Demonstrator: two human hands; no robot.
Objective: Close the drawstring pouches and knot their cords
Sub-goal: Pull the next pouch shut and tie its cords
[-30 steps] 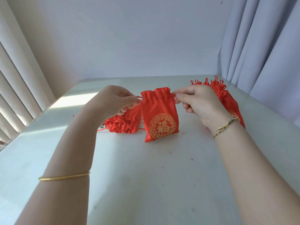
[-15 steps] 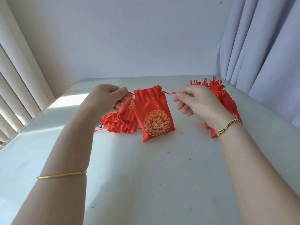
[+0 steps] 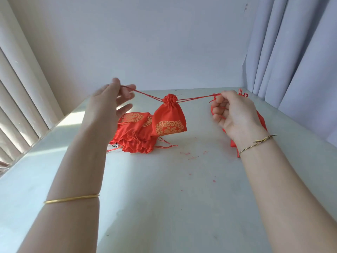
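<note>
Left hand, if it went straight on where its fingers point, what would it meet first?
Probably nothing near: the left hand, pinching a cord, points away over the table; the back wall seems first, depth unclear.

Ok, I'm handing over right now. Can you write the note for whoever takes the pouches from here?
Left hand pinches the cords on one side of the red pouch; right hand grips them on the other side, taut.
The pouch is held between the hands, mouth cinched shut; no knot visible yet.
A pile of pouches lies on the table near the left hand; more pouches lie behind the right wrist, state unclear.
To do: knot these cords, then the rest.
</note>
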